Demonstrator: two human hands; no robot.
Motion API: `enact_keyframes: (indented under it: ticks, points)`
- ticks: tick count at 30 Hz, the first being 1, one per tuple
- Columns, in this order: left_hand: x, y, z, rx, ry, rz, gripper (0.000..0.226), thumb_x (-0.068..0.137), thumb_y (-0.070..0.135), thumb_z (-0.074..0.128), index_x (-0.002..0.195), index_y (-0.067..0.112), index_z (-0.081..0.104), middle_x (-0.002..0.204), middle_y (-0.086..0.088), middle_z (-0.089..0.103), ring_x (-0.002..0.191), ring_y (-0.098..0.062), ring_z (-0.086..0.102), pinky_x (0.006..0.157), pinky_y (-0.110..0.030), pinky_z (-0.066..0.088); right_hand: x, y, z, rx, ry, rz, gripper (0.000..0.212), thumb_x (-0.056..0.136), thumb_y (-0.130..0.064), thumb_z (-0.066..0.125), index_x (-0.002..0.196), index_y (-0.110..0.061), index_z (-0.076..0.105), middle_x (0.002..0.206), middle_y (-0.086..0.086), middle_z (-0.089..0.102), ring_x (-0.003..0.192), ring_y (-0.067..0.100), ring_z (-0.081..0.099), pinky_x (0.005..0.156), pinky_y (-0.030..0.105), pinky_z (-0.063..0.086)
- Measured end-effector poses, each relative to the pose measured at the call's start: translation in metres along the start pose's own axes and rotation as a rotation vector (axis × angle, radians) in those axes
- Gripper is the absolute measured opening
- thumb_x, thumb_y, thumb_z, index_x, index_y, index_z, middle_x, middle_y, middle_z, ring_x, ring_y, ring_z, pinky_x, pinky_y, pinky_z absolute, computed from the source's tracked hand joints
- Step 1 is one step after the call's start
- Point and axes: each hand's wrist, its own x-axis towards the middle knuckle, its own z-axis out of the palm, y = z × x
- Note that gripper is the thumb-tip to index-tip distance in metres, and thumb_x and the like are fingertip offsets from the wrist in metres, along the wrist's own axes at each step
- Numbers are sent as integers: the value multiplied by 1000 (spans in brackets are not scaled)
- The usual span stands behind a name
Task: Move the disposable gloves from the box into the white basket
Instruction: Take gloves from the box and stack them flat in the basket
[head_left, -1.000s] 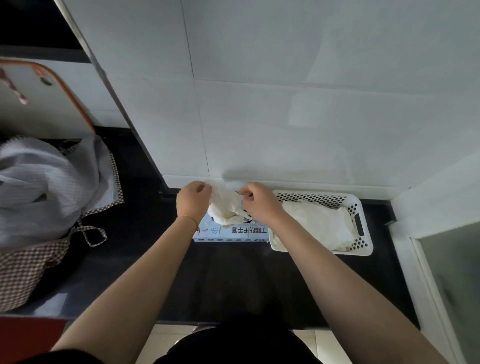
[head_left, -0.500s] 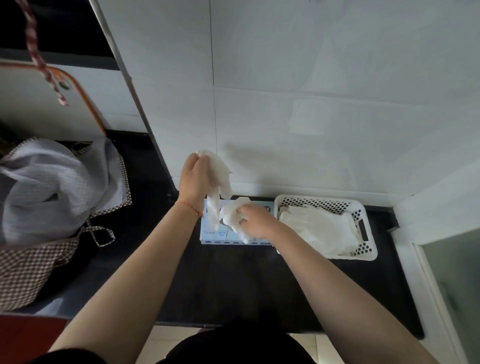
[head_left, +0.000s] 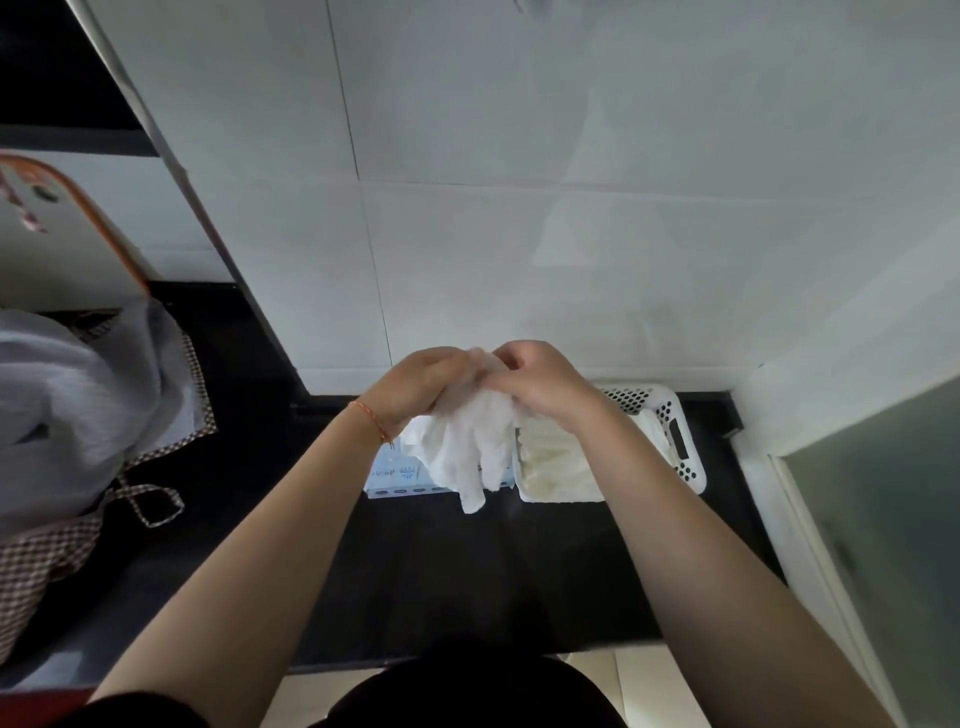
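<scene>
A bunch of white disposable gloves (head_left: 470, 447) hangs in the air above the light blue glove box (head_left: 389, 475), its tips dangling past the box's front edge. My left hand (head_left: 415, 387) grips the bunch from the left and my right hand (head_left: 540, 382) grips it from the right, the two hands close together at its top. The white perforated basket (head_left: 680, 447) stands right of the box on the black counter, with a heap of white gloves (head_left: 556, 462) inside. My right forearm crosses over the basket's left part.
A grey cloth in a checked fabric bag (head_left: 67, 415) sits at the left on the black counter (head_left: 467, 571). A white board with an orange rim (head_left: 67, 228) leans behind it. White tiled wall rises right behind box and basket; a white ledge (head_left: 769, 415) bounds the right.
My right hand has risen from the box to join my left hand on the gloves. The bunch now hangs free between both hands, lifted clear of the box.
</scene>
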Motion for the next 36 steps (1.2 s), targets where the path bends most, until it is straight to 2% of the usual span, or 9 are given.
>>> enact_keyframes:
  ticks: [3, 6, 9, 11, 17, 21, 26, 30, 36]
  points:
    - [6, -11, 2, 97, 1, -46, 33, 81, 30, 75, 106, 12, 65, 90, -4, 75, 81, -21, 69, 81, -35, 54, -3, 2, -7, 94, 147, 17, 7, 87, -21, 66, 87, -14, 68, 74, -3, 61, 64, 11, 56, 57, 23, 42]
    - [14, -23, 13, 317, 61, -49, 13, 87, 10, 63, 98, 16, 66, 90, -2, 75, 82, -20, 67, 86, -39, 53, -9, 0, -18, 114, 247, 26, 9, 86, -16, 59, 78, -16, 60, 66, -6, 50, 59, 11, 45, 54, 23, 35]
    - [18, -26, 22, 416, 188, -50, 25, 89, 4, 48, 90, 19, 68, 85, 5, 67, 81, -17, 58, 74, -27, 51, -16, -2, -29, 142, 284, 27, 7, 85, -15, 51, 78, -14, 52, 66, -4, 41, 62, 15, 38, 54, 27, 29]
    - [19, -24, 28, 332, 203, -53, 33, 86, -1, 44, 86, 19, 69, 83, 3, 66, 80, -17, 57, 80, -32, 53, -19, -3, -32, 165, 304, 14, 6, 85, -14, 49, 79, -14, 49, 64, -3, 37, 62, 15, 35, 55, 28, 27]
    - [22, -17, 51, 263, 18, 57, 18, 82, 12, 68, 100, 14, 68, 90, -3, 73, 81, -22, 66, 80, -33, 53, -23, -4, -33, 159, 323, 0, 12, 87, -12, 49, 75, -13, 48, 62, -6, 40, 61, 14, 37, 55, 27, 30]
    - [28, -21, 55, 330, 76, 34, 28, 87, 21, 67, 85, -7, 63, 71, -7, 47, 66, -18, 40, 64, -31, 35, -23, 1, -42, 187, 371, 8, 11, 85, -13, 48, 75, -12, 44, 62, -3, 34, 60, 15, 30, 53, 28, 26]
    - [30, -19, 46, 206, 131, -6, 28, 82, 30, 68, 84, 2, 73, 78, -11, 63, 71, -19, 53, 69, -31, 45, -17, 16, -59, 288, 485, 107, 26, 87, -12, 47, 67, -18, 31, 62, -6, 27, 60, 16, 24, 53, 30, 20]
    - [36, -16, 37, 153, 144, 13, 27, 83, 26, 64, 78, -1, 68, 69, -2, 53, 67, -14, 45, 68, -27, 38, -10, 30, -63, 267, 515, 137, 9, 90, -15, 49, 82, -11, 49, 67, -4, 42, 67, 17, 37, 58, 29, 29]
    - [55, -23, 32, 196, 125, -36, 19, 92, 22, 62, 80, 9, 71, 64, 4, 57, 58, -10, 49, 62, -24, 42, 1, 71, -67, 174, 427, 250, 15, 90, -21, 51, 78, -13, 47, 70, 6, 42, 61, 19, 36, 55, 30, 25]
